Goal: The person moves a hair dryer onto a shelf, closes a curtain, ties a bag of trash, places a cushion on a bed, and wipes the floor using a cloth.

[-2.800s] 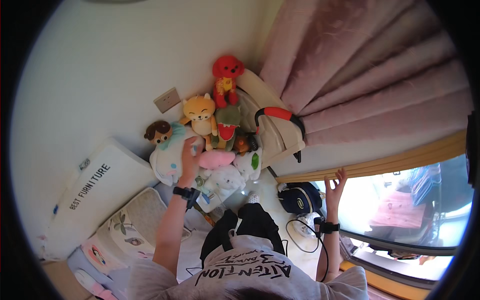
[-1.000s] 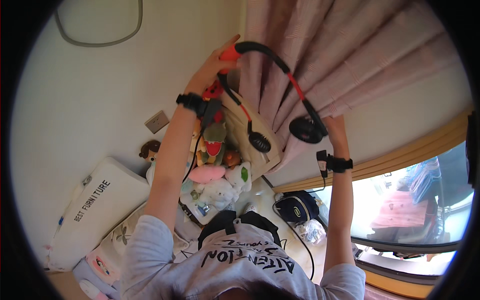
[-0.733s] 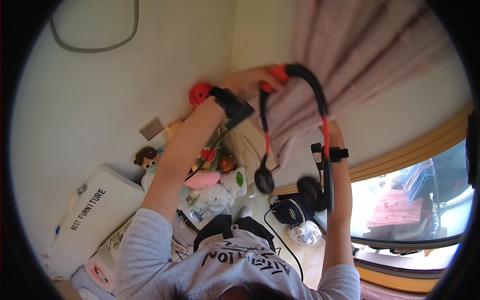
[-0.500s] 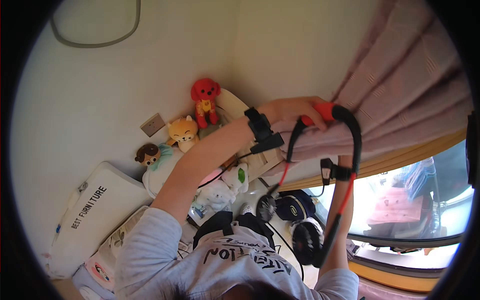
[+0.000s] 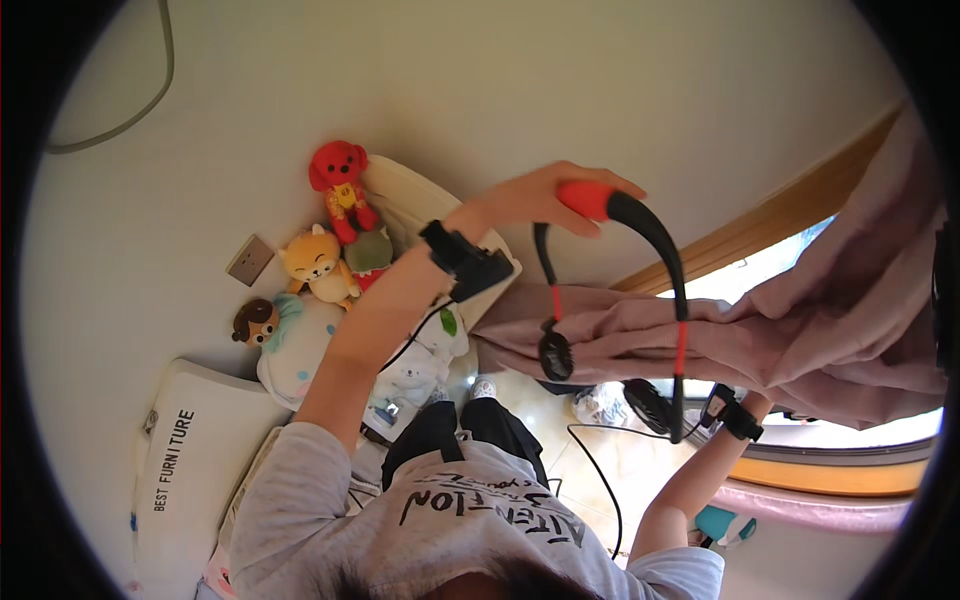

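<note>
the left hand [image 5: 555,198] grips the red centre of a black-and-red neckband fan [image 5: 663,245], its fingers wrapped around the band. the fan is right of centre in the scene, partly in front of the pink curtain [image 5: 850,310], its two round ends hanging toward the near side. the right hand [image 5: 760,402] is at the curtain's near edge, largely covered; the state of its fingers cannot be determined. at far left, a red plush dog [image 5: 338,172] sits just beyond an orange plush toy [image 5: 315,258].

Red-black neck fan [image 5: 652,232] in left hand [image 5: 548,192]; dusty-pink curtain [image 5: 800,345] right of hand; red plush dog [image 5: 340,178], yellow-fronted, left of hand.
</note>
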`<action>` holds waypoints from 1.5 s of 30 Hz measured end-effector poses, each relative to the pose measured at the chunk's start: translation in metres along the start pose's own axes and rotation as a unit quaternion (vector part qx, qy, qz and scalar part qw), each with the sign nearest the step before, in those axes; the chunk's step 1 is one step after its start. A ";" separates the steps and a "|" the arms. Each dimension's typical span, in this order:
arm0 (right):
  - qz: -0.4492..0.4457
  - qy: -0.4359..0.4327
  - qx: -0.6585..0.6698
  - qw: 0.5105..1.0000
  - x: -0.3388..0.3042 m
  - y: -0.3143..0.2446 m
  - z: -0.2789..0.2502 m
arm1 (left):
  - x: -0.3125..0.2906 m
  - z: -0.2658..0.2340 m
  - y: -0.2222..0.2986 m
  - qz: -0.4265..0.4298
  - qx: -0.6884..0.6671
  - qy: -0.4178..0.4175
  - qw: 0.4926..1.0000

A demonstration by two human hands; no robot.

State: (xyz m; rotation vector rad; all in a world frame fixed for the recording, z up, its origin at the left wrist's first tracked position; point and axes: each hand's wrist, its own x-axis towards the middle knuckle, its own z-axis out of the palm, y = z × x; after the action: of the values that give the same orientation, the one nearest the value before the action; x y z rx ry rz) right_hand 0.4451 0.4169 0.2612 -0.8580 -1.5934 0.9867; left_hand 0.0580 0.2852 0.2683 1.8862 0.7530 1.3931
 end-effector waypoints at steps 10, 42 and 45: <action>0.023 -0.089 0.032 0.995 0.008 0.068 0.078 | -0.059 -0.047 0.051 -0.144 0.034 0.049 0.988; 0.034 -0.165 -0.008 0.986 -0.069 0.111 0.102 | 0.006 0.033 -0.018 -0.240 -0.148 0.094 0.955; 0.068 -0.218 0.019 0.973 -0.084 0.114 0.094 | 0.018 0.026 -0.030 -0.242 -0.063 0.045 0.967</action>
State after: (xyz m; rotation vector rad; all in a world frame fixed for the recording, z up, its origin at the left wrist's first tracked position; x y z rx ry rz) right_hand 0.3777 0.3710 0.1122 -0.7665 -1.8929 1.3691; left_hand 0.0856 0.3132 0.2494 1.4217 1.0592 1.1848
